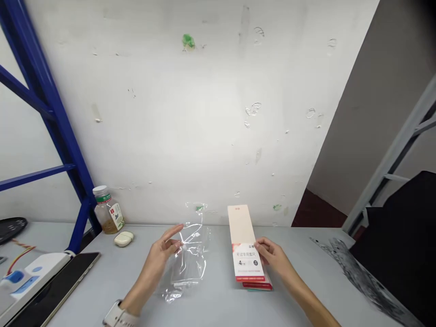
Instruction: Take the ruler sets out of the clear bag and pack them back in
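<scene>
Shelving of blue steel [44, 113] is seen at the far left, with a black perforated disc [12, 229] and red-and-yellow wires [22, 251] set beyond a white-and-blue device [32, 272] and a dark tablet [57, 284] on the bench [238, 309]. Farther along, a glass jar [108, 211] with a white lid and green band is stood near the wall, its label too small to be read, and a cream oval case [123, 239] is placed just beside it.

A white watch [117, 315] is worn on the left wrist. The left hand [163, 256] is held narrowly open, with its thumb and fingers brought to the upper edge of a clear plastic bag [190, 268], which is spread over the bench; whether the bag is gripped cannot be told.

Well to the right of the bag, a cream packet [245, 236] is held at its right edge by the right hand [272, 256], the fingers curled around it, and a red-edged packet [257, 285] is seen beneath it. On the cream packet, "考试专用套尺" can be read, with a large "4" below; the smaller print cannot be made out. Beyond, a grey metal frame [391, 154] and a black covering [391, 240] are seen at the far right.
</scene>
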### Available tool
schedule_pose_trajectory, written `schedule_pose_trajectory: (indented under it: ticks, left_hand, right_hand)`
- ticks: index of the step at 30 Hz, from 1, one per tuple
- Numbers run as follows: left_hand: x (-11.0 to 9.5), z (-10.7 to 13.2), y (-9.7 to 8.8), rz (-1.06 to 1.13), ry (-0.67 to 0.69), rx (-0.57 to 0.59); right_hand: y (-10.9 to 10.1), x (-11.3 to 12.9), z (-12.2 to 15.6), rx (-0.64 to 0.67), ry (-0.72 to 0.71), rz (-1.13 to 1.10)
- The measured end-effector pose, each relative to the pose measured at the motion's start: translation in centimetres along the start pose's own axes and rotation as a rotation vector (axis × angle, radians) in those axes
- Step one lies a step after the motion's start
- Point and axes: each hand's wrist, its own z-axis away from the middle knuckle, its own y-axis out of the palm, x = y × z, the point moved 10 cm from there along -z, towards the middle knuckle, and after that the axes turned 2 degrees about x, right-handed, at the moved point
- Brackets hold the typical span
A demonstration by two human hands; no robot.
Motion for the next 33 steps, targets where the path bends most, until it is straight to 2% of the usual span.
schedule_pose_trajectory:
  ticks: [4, 7, 10, 14, 19, 22, 27, 33]
  left_hand:
    - [1.0, -0.5, -2.2, -0.103, -0.121, -0.007]
    - [2.0, -1.0, -3.2, -0.223, -0.147, -0.004]
    - [2.8, -1.6, -4.1, -0.362, -0.100, -0.034]
    - [3.6, -2.1, -4.1, -0.554, -0.009, -0.045]
    - [5.7, -2.0, -4.7, -0.722, -0.136, -0.075]
    - [6.7, -2.0, -4.1, -0.683, -0.166, 0.002]
    - [6.7, -1.9, -3.0, -0.648, -0.151, 0.077]
    - [5.2, -1.1, -1.4, -0.561, -0.145, 0.115]
  right_hand:
    - [-2.8, -2.0, -0.7, -0.018, 0.089, 0.095]
    - [-3.7, -2.9, -0.7, -0.029, 0.131, 0.218]
    - [-4.0, -3.2, -0.5, -0.048, 0.152, 0.292]
    - [-3.9, -3.1, -0.1, -0.043, 0.151, 0.388]
    - [-4.2, -3.0, 0.0, -0.077, 0.146, 0.518]
    - [-4.2, -2.8, 0.0, -0.110, 0.144, 0.453]
    - [-2.5, -2.5, 0.0, -0.011, 0.146, 0.258]
    - [-1.4, -1.6, 0.2, -0.022, 0.098, 0.339]
